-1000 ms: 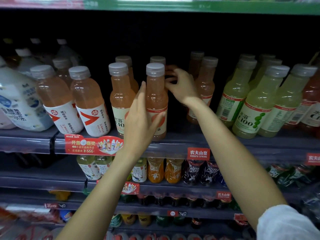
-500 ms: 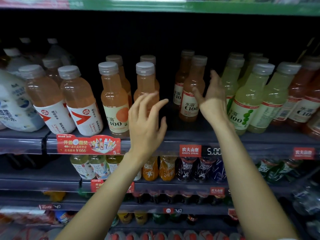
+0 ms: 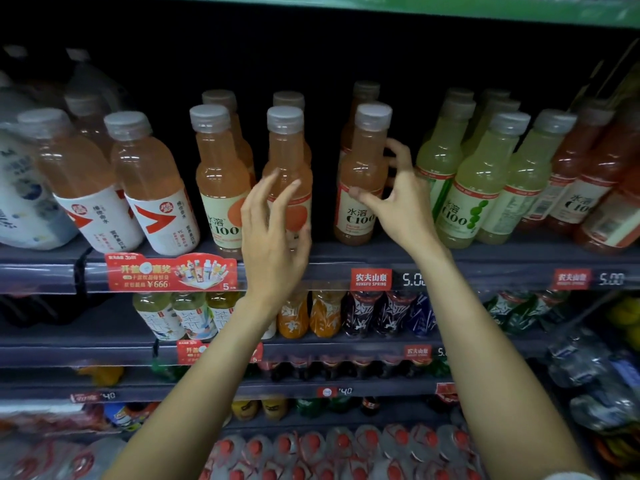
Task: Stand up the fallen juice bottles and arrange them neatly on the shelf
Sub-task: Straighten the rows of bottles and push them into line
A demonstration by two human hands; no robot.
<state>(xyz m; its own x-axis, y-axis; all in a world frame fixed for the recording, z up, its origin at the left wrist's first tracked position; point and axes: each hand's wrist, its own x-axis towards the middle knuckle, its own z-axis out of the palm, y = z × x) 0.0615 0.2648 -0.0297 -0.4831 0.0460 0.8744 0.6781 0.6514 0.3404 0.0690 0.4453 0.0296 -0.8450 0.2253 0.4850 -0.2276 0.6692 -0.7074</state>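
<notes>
Juice bottle (image 3: 362,174) at frame centre is pinched by the right hand (image 3: 398,199) for straightening (label outward); the left hand (image 3: 273,233) is held spread, gripping nothing

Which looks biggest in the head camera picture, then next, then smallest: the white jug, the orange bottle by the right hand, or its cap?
1. White jug, though the frame's edge cuts it off.
2. Orange bottle by the right hand.
3. Cap.

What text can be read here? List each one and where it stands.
"水溶 C100": orange bottle held by right hand
"C100": green bottle
"农夫山泉 NONGFU SPRING": red shelf tag
"5.00": price display
"¥666": promo strip
Smaller print: blurred.
</notes>
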